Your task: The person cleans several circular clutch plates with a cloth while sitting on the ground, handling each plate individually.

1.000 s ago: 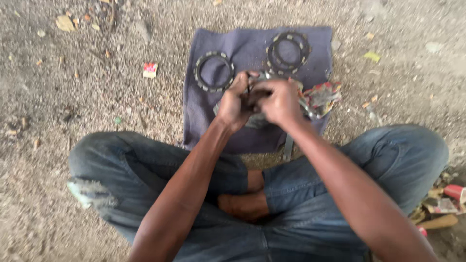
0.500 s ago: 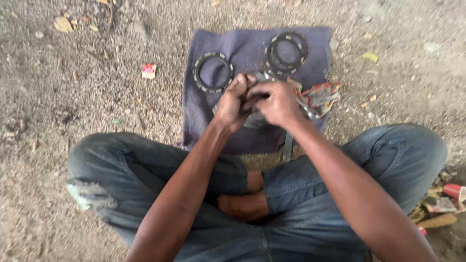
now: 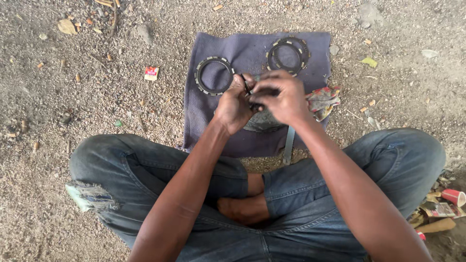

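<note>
Two toothed rings (image 3: 214,75) on purple cloth (image 3: 252,136)

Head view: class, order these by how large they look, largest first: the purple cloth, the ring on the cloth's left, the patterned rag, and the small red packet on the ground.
1. purple cloth
2. left ring
3. patterned rag, partly hidden by the right hand, so this place is unsure
4. red packet

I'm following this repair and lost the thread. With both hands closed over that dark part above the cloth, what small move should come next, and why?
Probably lower the dark part onto the purple cloth. The left hand and right hand both pinch it in the air, and two toothed rings already lie there, so sorting seems to continue.
</note>
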